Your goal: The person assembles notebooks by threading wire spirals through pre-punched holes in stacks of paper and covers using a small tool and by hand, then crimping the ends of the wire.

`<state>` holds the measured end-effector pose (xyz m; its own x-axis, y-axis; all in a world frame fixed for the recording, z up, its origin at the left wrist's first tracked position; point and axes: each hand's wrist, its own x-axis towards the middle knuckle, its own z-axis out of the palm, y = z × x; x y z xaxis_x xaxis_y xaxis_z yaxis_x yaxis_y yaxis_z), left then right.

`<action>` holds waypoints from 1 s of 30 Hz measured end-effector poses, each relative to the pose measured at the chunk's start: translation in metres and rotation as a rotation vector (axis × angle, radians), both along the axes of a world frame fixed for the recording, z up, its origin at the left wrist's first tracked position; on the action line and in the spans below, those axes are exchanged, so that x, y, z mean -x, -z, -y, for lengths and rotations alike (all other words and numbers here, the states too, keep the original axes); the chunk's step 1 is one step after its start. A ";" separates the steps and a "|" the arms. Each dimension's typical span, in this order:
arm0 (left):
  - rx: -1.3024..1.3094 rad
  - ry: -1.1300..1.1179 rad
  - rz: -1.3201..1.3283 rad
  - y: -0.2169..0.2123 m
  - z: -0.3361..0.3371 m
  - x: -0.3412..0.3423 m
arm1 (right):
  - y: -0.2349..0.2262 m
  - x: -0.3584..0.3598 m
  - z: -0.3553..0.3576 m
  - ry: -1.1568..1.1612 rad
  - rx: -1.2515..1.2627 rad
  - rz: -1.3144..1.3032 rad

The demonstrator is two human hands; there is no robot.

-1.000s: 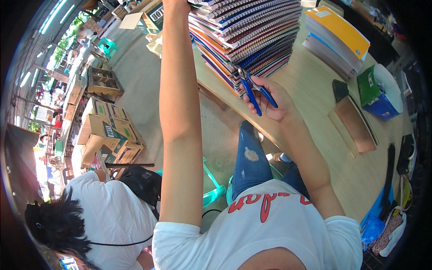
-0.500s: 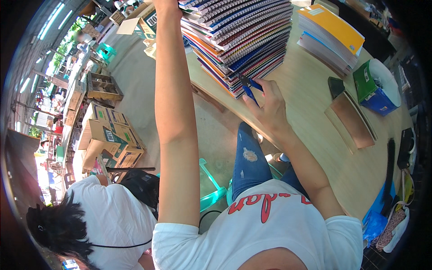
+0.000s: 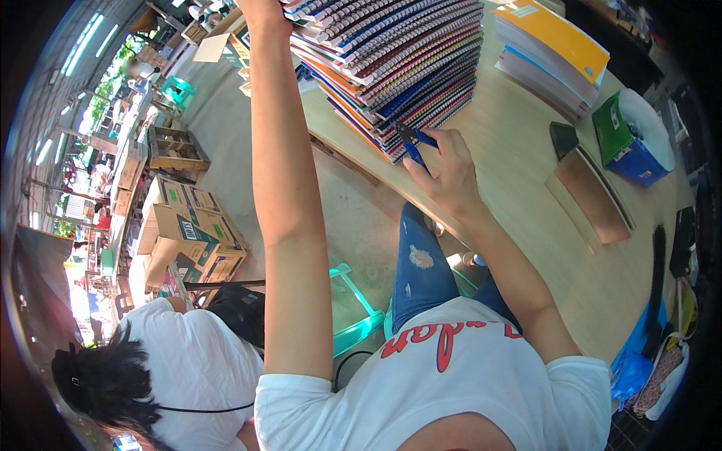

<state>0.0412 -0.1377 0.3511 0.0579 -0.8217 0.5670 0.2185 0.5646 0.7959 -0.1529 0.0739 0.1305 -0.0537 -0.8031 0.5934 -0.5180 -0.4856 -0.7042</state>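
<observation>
A tall stack of spiral-bound notebooks (image 3: 406,68) stands on the table, its wire coils facing me. My right hand (image 3: 450,169) is closed round the blue handles of a pair of cutting pliers (image 3: 412,141). The pliers' dark jaws are at the coils near the bottom of the stack. My left arm reaches up along the stack's left side. Only the base of my left hand (image 3: 262,9) shows at the top edge, close to the upper notebooks; its fingers are out of the picture.
On the pale wooden table (image 3: 519,180) are a pile of notebooks with a yellow cover (image 3: 553,34), a brown holder (image 3: 594,199) and a green-and-blue box (image 3: 632,146). A person in a white shirt (image 3: 188,361) bends at my left, near cardboard boxes (image 3: 192,233) and a green stool (image 3: 357,331).
My left arm has shifted slightly to the left. The right hand keeps the pliers at the same low coils, with the handles about as far apart as before.
</observation>
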 end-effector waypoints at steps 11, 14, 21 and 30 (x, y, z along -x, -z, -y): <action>-0.080 -0.062 -0.005 -0.003 -0.011 0.004 | 0.005 0.019 0.023 -0.589 -0.819 0.813; -0.128 -0.024 0.042 -0.010 -0.011 0.001 | 0.005 0.010 0.016 -0.435 -0.664 0.623; 0.055 -0.084 -0.030 0.000 0.020 -0.006 | 0.027 -0.032 -0.001 0.007 -0.013 0.108; 0.058 -0.063 -0.083 -0.004 0.017 -0.001 | 0.027 -0.042 0.013 0.110 0.076 -0.016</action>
<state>0.0427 -0.1551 0.3550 0.1570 -0.7808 0.6047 0.2446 0.6240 0.7422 -0.1110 0.0612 0.1031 -0.1288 -0.7457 0.6537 -0.5823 -0.4767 -0.6585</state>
